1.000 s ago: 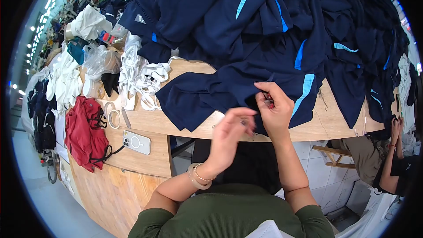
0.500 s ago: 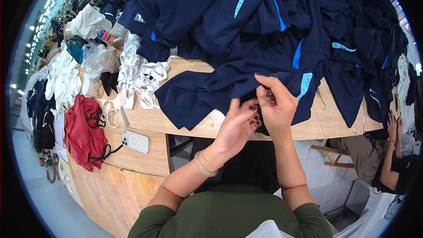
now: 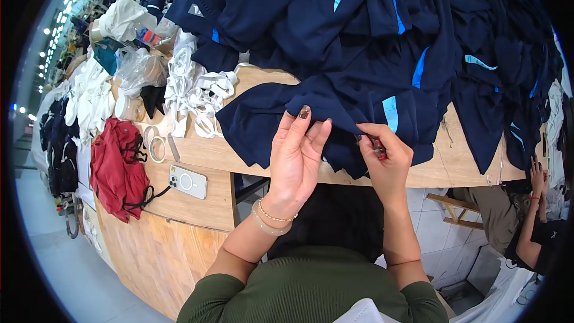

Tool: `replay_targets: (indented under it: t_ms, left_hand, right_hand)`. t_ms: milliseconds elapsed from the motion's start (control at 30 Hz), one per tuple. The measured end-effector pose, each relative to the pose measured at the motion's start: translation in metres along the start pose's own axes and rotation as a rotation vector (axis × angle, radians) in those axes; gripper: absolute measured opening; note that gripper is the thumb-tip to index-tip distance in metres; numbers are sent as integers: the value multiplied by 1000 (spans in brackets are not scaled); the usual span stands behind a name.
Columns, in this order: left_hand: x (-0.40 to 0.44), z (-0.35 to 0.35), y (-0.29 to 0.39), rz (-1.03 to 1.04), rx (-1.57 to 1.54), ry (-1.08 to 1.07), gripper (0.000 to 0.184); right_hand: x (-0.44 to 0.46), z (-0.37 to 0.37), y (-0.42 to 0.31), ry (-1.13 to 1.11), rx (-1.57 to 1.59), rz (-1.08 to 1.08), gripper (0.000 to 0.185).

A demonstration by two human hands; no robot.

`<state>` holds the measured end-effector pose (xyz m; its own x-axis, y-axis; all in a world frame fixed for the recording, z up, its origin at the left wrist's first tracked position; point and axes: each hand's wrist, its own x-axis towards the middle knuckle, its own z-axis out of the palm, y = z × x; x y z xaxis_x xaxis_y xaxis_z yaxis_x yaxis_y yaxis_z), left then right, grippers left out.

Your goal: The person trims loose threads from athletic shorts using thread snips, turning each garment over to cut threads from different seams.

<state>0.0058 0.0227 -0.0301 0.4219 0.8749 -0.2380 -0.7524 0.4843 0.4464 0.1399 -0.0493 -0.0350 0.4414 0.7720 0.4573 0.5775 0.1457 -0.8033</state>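
A navy garment [image 3: 263, 107] with a light-blue stripe lies at the near edge of the table, its front edge lifted. At that edge my left hand [image 3: 296, 158] pinches the cloth between thumb and index finger, the other fingers loosely spread. Farther right, my right hand [image 3: 388, 164] holds the same cloth between thumb and fingertip. Inside its curled fingers sits a small red tool [image 3: 379, 149], mostly hidden, so I cannot make out its kind.
Navy garments [image 3: 335, 30] are heaped across the back and right. To the left are white straps [image 3: 206, 98], tape rolls [image 3: 157, 149], a red cloth bag [image 3: 118, 170] and a phone [image 3: 188, 182]. A co-worker's hand [image 3: 537, 177] rests at the far right table edge.
My hands have moved apart: the left up and leftward onto the cloth edge, the right slightly down and rightward. The garment's front edge is now spread between them.
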Motion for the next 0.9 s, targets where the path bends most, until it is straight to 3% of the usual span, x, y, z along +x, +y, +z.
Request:
replay_targets:
  t_ms: [100,167,333,400,500,633,700,800,900]
  left_hand:
    - [-1,1,-2,-2,11,-67,11]
    - [-2,5,0,-10,43,-31,11]
    - [-5,0,-3,24,62,-67,11]
    - [-5,-1,-6,45,79,-90,13]
    - [-6,4,-7,53,135,-81,14]
    - [-7,6,-7,51,147,-71,15]
    - [-7,5,-8,46,136,-91,16]
    - [-7,8,-8,31,138,-83,16]
    - [-7,12,-8,24,150,-52,16]
  right_hand:
    - [-1,-10,-1,-67,59,110,20]
    - [-1,-17,-2,-79,234,294,26]
    - [0,-25,3,-59,288,354,29]
    - [4,-24,5,-21,142,109,36]
    - [0,-27,2,-89,186,127,42]
    - [-6,-21,-8,45,386,328,26]
    - [-5,-17,-13,113,420,307,22]
    - [-8,-17,-7,23,115,52,28]
    - [-6,-14,-6,42,76,-38,24]
